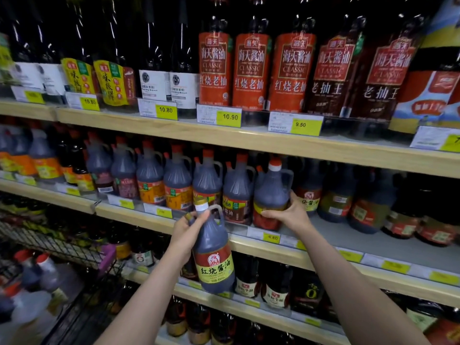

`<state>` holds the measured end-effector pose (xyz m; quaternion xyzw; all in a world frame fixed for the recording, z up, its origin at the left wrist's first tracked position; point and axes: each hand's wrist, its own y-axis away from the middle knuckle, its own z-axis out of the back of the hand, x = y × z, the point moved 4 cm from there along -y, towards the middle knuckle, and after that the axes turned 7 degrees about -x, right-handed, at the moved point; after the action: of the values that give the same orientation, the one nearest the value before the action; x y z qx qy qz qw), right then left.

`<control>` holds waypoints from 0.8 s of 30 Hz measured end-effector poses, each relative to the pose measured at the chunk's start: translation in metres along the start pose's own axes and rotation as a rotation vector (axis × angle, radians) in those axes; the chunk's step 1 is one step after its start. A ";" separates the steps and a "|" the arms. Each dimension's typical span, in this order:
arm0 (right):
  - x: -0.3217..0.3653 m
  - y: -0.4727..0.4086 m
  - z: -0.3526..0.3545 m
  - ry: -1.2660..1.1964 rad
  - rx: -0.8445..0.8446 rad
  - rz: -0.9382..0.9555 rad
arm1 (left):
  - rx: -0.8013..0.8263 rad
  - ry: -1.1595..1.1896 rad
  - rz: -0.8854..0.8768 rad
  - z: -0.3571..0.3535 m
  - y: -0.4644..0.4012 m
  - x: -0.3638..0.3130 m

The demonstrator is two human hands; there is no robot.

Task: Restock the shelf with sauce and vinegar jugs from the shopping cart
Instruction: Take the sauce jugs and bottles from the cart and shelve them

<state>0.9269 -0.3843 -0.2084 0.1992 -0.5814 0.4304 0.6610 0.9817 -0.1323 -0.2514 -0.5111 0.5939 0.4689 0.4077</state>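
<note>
My left hand (187, 232) grips the neck and handle of a dark sauce jug (214, 255) with a red and yellow label, held in the air in front of the shelf edge. My right hand (290, 215) holds the lower body of another dark jug (271, 195) with an orange cap, which stands at the front of the middle shelf (323, 235). The shopping cart (82, 260) is at the lower left, with several jugs (47, 275) inside it.
A row of similar handled jugs (178, 178) fills the middle shelf to the left; darker jugs (368, 202) stand further back to the right, leaving bare shelf in front. Tall soy sauce bottles (251, 70) line the upper shelf. Small bottles (273, 287) sit below.
</note>
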 end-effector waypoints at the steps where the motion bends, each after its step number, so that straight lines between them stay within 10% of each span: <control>1: -0.005 -0.002 -0.001 -0.015 0.004 -0.022 | -0.002 -0.007 0.001 0.000 -0.003 0.003; 18: 0.016 0.051 0.042 0.096 0.107 -0.216 | 0.072 -0.018 0.063 -0.028 0.036 -0.043; 24: 0.062 0.118 0.040 0.103 0.476 -0.252 | 0.185 -0.090 0.044 -0.061 0.086 -0.080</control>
<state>0.8057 -0.3286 -0.1682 0.3976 -0.4003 0.4789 0.6726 0.9082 -0.1700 -0.1482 -0.4363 0.6268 0.4434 0.4692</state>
